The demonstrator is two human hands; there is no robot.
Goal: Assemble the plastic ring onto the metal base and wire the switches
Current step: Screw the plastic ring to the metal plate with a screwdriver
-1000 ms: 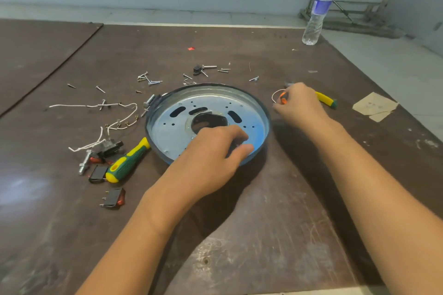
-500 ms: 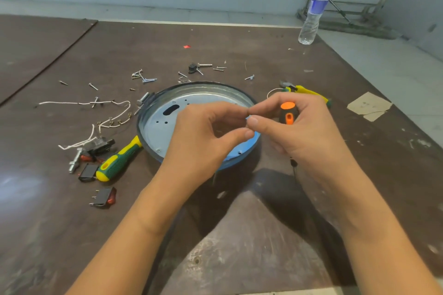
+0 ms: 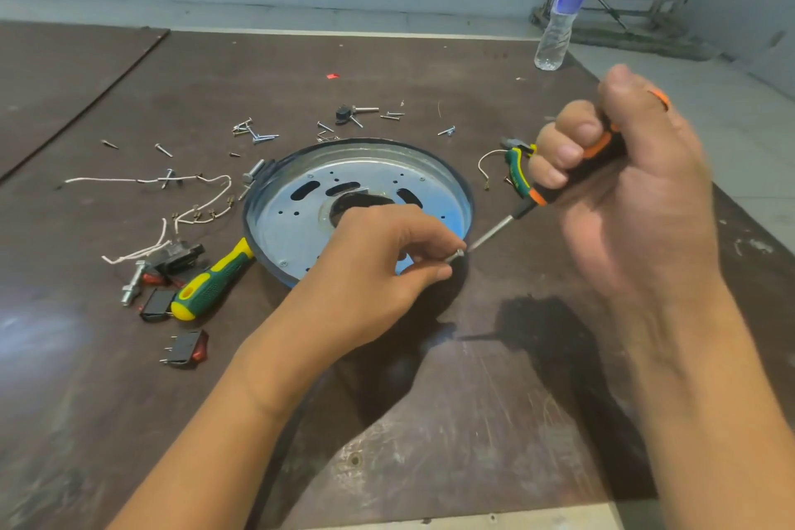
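On the near part of the dark brown wooden table [image 3: 430, 422], the left hand [image 3: 374, 271] rests at the near-right edge of the round, silver metal base [image 3: 301, 224]. Its grip is pinching a small silver screw [image 3: 455, 256] between thumb and forefinger, just at the rim. The right hand [image 3: 645, 194], raised a little above the table, has its grip closed around the handle of an orange-and-black screwdriver [image 3: 531, 206], and the tip touches the screw head.

The base lies flat in the middle of the table. A dark band [image 3: 248, 224] runs around its rim; I judge this is the plastic ring, already placed, and now being fixed with screws. One screw head shows near the near-left edge, so fastening seems only begun.

The wiring looks not started: a black rocker switch with a red button [image 3: 187, 346] and others lie loose at the left, beside a green-and-yellow screwdriver [image 3: 211, 280], with white wires [image 3: 112, 179] unconnected behind them. Farther back are scattered loose screws [image 3: 256, 136] and a clear plastic water bottle [image 3: 561, 9].
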